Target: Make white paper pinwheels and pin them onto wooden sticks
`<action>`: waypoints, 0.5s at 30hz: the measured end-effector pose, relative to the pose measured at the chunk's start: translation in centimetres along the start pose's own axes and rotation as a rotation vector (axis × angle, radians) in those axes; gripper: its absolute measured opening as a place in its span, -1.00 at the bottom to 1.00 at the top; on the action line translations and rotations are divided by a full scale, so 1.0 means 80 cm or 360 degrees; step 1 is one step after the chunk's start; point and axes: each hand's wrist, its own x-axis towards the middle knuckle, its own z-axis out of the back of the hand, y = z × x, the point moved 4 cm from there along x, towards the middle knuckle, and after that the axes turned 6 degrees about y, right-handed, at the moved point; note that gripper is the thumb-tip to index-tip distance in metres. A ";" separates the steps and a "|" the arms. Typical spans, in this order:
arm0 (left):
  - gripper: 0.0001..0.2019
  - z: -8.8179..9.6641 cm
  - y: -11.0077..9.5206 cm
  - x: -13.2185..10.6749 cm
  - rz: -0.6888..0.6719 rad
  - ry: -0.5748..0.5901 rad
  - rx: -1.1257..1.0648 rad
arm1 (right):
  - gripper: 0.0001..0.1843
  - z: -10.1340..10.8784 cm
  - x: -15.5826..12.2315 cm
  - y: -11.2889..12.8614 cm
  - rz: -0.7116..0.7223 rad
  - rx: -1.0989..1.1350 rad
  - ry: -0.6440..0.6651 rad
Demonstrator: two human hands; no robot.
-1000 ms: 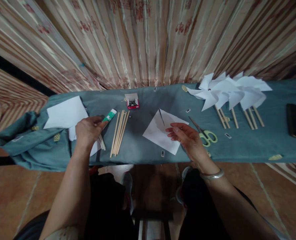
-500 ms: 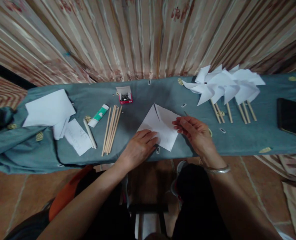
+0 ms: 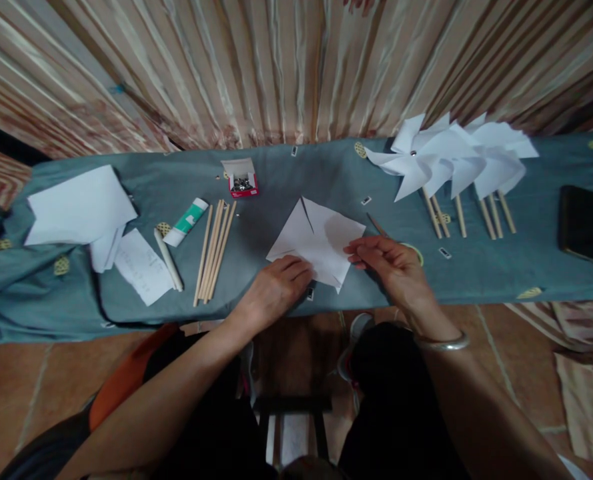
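Observation:
A square sheet of white paper (image 3: 326,233) lies turned like a diamond, with slits cut inward from its corners. My left hand (image 3: 282,285) is closed at the sheet's lower left edge, curled fingers on the paper and thumb side toward its middle. At the right edge, my right hand (image 3: 383,260) pinches the paper between thumb and fingertips. Partly under that hand lies a pair of scissors (image 3: 377,225); its blade tip and a yellow-green handle loop stick out. A bracelet circles my right wrist.
Wooden sticks (image 3: 216,253), a green-and-white glue tube (image 3: 186,222), a white pen-like stick (image 3: 168,260) and a red box of metal pins (image 3: 243,183) lie left. Further left are paper sheets (image 3: 81,207). Several paper pinwheels (image 3: 456,160) and a phone (image 3: 585,225) lie right.
The whole view has shifted slightly. Both hands stay at the same edges of the paper. More of the sheet's right corner and of the scissors now shows beside my right hand.

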 end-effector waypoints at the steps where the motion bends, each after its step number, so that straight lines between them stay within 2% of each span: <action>1: -0.83 0.000 0.001 0.000 0.0026 -0.0030 -0.0044 | -0.83 0.001 -0.002 0.000 0.0036 -0.0114 0.0027; 5: -0.83 0.004 0.003 0.000 0.0123 -0.0176 -0.0313 | -0.77 -0.003 -0.012 0.000 0.0193 -0.0453 0.0201; 7: -0.84 0.007 0.000 -0.002 0.0131 -0.0223 -0.0432 | -0.73 -0.008 -0.017 -0.001 0.0252 -0.0490 0.0304; 9: -0.86 0.007 -0.004 -0.004 0.0126 -0.0223 -0.0501 | -0.80 -0.013 -0.019 -0.002 0.0294 -0.0492 0.0360; 12: -0.87 0.007 -0.007 -0.006 0.0125 -0.0208 -0.0532 | -0.94 -0.018 -0.019 -0.006 0.0347 -0.0470 0.0332; 15: -0.87 0.006 -0.008 -0.007 0.0164 -0.0229 -0.0547 | -0.93 -0.022 -0.017 -0.011 0.0368 -0.0483 0.0251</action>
